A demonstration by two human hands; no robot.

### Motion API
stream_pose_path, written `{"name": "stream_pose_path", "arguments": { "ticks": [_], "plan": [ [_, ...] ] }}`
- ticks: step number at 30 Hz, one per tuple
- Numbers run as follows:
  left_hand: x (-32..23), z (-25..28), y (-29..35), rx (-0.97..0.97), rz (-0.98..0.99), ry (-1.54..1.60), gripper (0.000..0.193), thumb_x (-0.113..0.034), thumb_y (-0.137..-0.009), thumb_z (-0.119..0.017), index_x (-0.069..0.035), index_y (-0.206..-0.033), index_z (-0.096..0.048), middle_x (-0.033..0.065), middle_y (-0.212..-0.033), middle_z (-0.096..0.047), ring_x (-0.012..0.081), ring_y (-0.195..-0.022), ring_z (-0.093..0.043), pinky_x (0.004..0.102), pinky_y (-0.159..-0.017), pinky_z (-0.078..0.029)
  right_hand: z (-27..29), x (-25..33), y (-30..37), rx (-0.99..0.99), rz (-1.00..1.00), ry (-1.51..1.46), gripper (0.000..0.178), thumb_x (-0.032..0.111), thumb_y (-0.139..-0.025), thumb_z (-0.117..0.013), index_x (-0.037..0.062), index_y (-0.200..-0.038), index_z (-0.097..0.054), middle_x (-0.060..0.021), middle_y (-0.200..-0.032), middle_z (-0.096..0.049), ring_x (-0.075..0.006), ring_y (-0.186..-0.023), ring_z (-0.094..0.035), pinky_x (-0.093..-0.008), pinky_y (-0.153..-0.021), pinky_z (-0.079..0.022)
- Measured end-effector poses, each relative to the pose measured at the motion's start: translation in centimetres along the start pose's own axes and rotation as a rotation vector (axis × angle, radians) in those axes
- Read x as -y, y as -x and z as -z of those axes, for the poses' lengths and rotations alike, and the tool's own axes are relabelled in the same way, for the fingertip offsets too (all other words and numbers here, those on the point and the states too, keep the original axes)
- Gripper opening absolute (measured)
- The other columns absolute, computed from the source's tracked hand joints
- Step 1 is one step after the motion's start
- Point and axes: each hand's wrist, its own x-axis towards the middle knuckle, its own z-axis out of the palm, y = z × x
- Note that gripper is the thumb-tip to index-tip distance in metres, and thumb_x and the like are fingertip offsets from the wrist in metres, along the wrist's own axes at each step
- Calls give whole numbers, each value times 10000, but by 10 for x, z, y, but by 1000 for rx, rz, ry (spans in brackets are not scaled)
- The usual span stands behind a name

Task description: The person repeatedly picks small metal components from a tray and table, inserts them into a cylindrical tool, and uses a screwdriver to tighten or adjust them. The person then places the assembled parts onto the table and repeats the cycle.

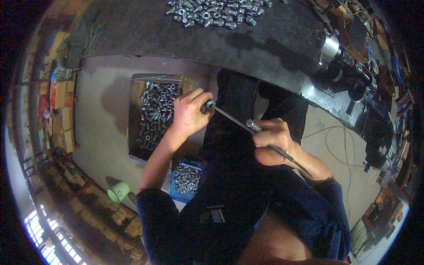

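Note:
My left hand [188, 110] is closed around a small metal fitting [210, 105], whose round open end faces right. From that end a thin metal rod [232, 119] runs to my right hand [273, 138]. The fingers of my right hand wrap round a tool with a short ridged metal cylinder [252, 125] at its front. A dark, slim tail [289, 158], perhaps a handle or hose, comes out behind this hand along the forearm. Whether the rod tip sits inside the fitting or only touches it, I cannot tell.
Metal fittings [216, 14] lie heaped on the dark workbench [132, 35]. Left of my legs stand a box of fittings [157, 110] and a blue bin [185, 180] of smaller parts. A green bucket [118, 191] is farther left; clamped machinery [342, 62] and cables [344, 128] are right.

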Motion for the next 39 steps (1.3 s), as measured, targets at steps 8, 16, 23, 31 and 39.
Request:
{"name": "stream_pose_path", "arguments": {
  "ticks": [8,16,23,31,39],
  "plan": [
    [-14,-12,-12,38,-146,-35,244,-188,-582,-684,-123,-797,-587,51,-698,-511,275,-659,-564,372,-556,-458,-9,-20,-10,102,-66,162,189,97,-598,-646,50,-609,-463,-129,-618,-468,-327,-581,-527,-421,-477,-405],
    [3,-28,-63,115,-142,-168,210,-183,-633,-647,-113,-829,-622,65,-772,-577,288,-735,-603,418,-609,-480,6,-20,13,-118,29,466,145,101,-563,-631,82,-577,-487,-86,-592,-465,-264,-522,-524,-384,-408,-435],
    [6,-42,-215,-14,-180,-313,215,-205,-645,-626,-78,-818,-641,154,-772,-635,333,-750,-620,437,-667,-496,37,-9,36,-171,38,556,160,67,-543,-612,67,-534,-452,-97,-553,-449,-278,-505,-494,-373,-389,-396],
    [20,1,-240,-242,-13,323,327,-175,-736,-616,-20,-1023,-598,138,-714,-642,264,-661,-631,340,-618,-481,14,-24,40,-134,-55,483,194,58,-543,-601,66,-529,-408,-91,-526,-437,-285,-497,-473,-400,-409,-390],
    [92,66,-19,-190,380,27,405,-83,-736,-658,-105,-1128,-557,125,-649,-578,204,-634,-598,332,-597,-472,-1,-19,27,-177,-185,279,180,68,-571,-643,72,-555,-464,-69,-553,-431,-225,-469,-459,-303,-421,-323]
  ]
}}
